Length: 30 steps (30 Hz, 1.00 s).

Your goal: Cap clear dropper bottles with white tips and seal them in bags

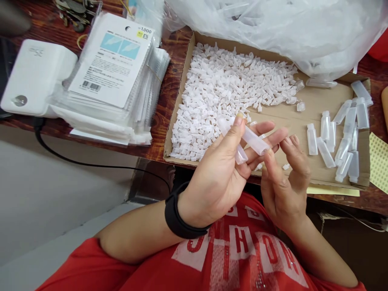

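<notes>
My left hand [218,173], with a black band on the wrist, holds two small translucent plastic tubes over the front edge of a cardboard tray. One tube [255,141] lies across my fingers under the thumb; the other tube [241,155] rests against the palm. My right hand [286,182] is just to the right, its index fingertip touching the lower end of the first tube, the other fingers bent. Small white plastic tips [212,89] are heaped in the left half of the tray [291,125]. Several loose tubes [325,151] lie in its right part.
A large clear plastic bag [281,36] covers the tray's back edge. Left of the tray are stacked plastic sleeves with a printed card [112,60] and a white power bank [38,76] with a black cable [100,165]. Yellow dotted paper [378,161] lies at the right.
</notes>
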{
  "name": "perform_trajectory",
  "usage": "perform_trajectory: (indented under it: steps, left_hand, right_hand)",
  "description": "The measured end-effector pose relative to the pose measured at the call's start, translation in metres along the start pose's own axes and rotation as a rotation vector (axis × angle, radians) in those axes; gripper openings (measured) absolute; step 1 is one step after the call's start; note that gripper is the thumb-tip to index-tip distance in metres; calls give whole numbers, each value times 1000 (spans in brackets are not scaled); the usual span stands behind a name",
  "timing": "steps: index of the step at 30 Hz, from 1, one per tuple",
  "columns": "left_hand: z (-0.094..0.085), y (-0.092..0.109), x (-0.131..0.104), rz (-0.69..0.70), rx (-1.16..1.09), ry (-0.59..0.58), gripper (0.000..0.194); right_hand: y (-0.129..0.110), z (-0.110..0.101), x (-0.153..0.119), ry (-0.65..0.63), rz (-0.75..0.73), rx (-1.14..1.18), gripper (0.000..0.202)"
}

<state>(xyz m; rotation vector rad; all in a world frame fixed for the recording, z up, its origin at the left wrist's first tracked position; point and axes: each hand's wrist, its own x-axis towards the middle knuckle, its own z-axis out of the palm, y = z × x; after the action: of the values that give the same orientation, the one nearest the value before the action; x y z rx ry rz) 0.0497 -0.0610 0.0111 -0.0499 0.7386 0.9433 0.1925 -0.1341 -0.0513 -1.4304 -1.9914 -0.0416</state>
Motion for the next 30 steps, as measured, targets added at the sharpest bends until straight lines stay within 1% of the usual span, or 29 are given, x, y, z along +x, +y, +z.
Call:
perform_trajectory:
  steps: [3,6,9,12,14,16,18,19,21,24,26,27,29,30]
  left_hand:
    - [0,0,-1,-9,-14,-16,30]
    - [-1,0,0,-21,-23,-23,28]
    - [-2,-1,0,-58,-32,-35,31]
    - [-4,-1,-1,-111,-43,-72,37]
    - [-5,-2,-1,-136,-48,-95,41]
    - [-6,-2,-1,-148,-65,-98,41]
    - [-6,-2,1,-148,-84,-99,43]
    - [-7,-2,1,-148,-90,-102,44]
    - [-7,-2,3,-163,-92,-110,47]
    - [-9,0,6,-192,-85,-93,45]
    - [-12,2,8,-187,-57,-70,37]
    - [-13,3,8,-180,-31,-70,32]
    - [-17,6,10,-173,55,-119,20]
    - [-20,8,11,-173,106,-163,15]
  right_hand:
    - [4,-7,3,-35,1,116,74]
    - [7,-12,6,-61,10,150,73]
    - [8,-12,6,25,-47,80,74]
    - [9,-10,5,50,-81,-62,84]
    - [10,-10,6,42,-61,-96,90]
    - [10,-11,8,26,-10,-63,93]
    - [9,-11,10,-12,39,-4,91]
    - [8,-11,11,-11,49,18,89]
    - [6,-11,10,22,42,13,89]
    - [7,-15,8,-41,11,-57,95]
    - [17,-23,10,-95,-9,-44,93]
    - [26,-29,13,-96,-14,-30,90]
    - [50,-42,25,-74,10,-27,78]
    - [65,-49,32,-99,50,-50,70]
